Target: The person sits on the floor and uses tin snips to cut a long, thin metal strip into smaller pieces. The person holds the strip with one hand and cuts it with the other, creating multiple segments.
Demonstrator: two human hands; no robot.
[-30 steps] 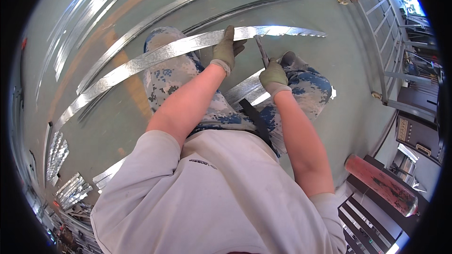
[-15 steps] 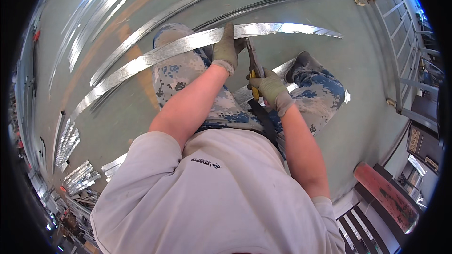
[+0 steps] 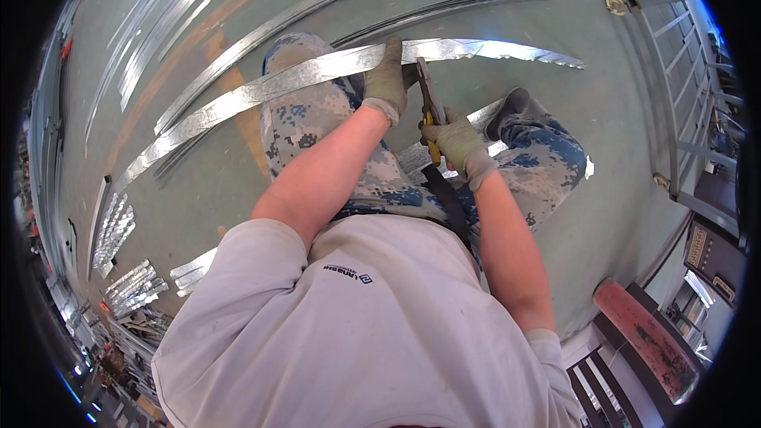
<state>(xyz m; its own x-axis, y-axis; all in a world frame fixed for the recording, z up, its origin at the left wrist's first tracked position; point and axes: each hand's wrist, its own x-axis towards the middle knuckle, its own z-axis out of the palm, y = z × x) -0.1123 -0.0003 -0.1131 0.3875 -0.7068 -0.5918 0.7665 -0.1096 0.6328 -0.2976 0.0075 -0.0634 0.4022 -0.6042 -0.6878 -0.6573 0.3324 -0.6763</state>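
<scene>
A long, shiny sheet-metal strip (image 3: 293,78) lies across my raised knee, with a row of notches along the near edge of its right part. My left hand (image 3: 386,83), in a greenish work glove, is closed around the strip near its middle, thumb over the top. In my gloved right hand (image 3: 456,141) is a pair of tin snips (image 3: 429,95) with yellow handles. The jaws point up to the strip's near edge, just right of my left hand. Whether the blades are biting into the metal cannot be made out.
More metal strips (image 3: 317,1) lie on the green floor ahead and to the left. Notched pieces (image 3: 136,292) are piled at the lower left. A metal frame on casters (image 3: 674,83) stands at the right, with a red cylinder (image 3: 646,341) below it.
The view has shifted slightly, so the floor items sit a little farther right. Less of the yellow handles shows at my right hand. Both hands keep their holds.
</scene>
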